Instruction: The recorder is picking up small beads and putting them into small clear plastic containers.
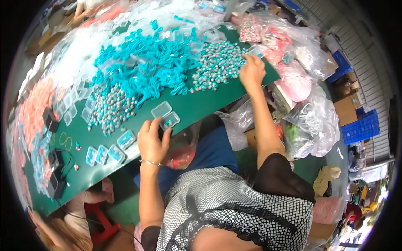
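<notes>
My left hand (151, 141) rests at the near edge of the green table (201, 102), its fingers touching a small open clear plastic box (166, 115) with teal pieces inside. My right hand (252, 71) reaches far out to a heap of small silver-and-teal parts (217, 65), fingers curled down into its right edge; what they pinch is hidden. A big tangle of teal cords (146, 62) lies between the two hands. A second heap of silver-and-teal parts (111, 108) sits to the left.
Several closed filled boxes (106, 152) line the near table edge. Empty clear boxes (71, 108), rubber bands (65, 140) and black devices (54, 159) lie at left. Bags of pink items (293, 79) crowd the right. Blue crates (360, 125) stand beyond. Another person's arm (79, 8) shows at top left.
</notes>
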A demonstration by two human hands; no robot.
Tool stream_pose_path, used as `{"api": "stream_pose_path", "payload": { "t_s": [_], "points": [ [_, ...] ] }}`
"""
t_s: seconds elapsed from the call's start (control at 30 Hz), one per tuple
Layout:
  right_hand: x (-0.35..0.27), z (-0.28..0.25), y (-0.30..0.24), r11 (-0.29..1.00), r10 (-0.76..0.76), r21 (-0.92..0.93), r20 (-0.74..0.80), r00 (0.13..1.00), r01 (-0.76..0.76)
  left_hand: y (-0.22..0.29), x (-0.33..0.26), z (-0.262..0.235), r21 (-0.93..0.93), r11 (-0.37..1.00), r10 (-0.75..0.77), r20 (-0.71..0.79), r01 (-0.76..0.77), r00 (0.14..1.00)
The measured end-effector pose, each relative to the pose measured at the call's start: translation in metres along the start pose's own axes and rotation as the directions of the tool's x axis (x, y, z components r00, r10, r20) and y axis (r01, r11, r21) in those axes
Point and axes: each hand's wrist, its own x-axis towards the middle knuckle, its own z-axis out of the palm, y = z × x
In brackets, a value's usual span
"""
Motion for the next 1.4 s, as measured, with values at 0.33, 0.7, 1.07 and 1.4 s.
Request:
{"api": "stream_pose_path", "payload": {
  "t_s": [0.33, 0.7, 1.07, 1.4],
  "points": [
    [0.038, 0.01, 0.107, 0.94, 0.251, -0.333, 0.52, 0.816, -0.077, 0.008, 0.005, 0.006, 0.04, 0.999, 0.027, 0.003, -0.027, 1.0],
    [0.032, 0.016, 0.142, 0.991, 0.074, 0.083, 0.336, 0.939, -0.108, 0.012, 0.004, 0.007, 0.048, 0.996, 0.076, -0.066, -0.073, 0.995],
    [0.167, -0.082, -0.15, 0.381, -0.359, 0.918, 0.036, 0.933, 0.111, 0.009, 0.001, 0.007, 0.058, 0.998, 0.043, -0.055, -0.04, 0.998],
    [0.164, -0.067, -0.174, 0.187, -0.361, 0.98, 0.137, 0.922, -0.072, 0.009, 0.001, 0.006, 0.043, 0.998, 0.049, -0.047, -0.047, 0.998]
  ]
}}
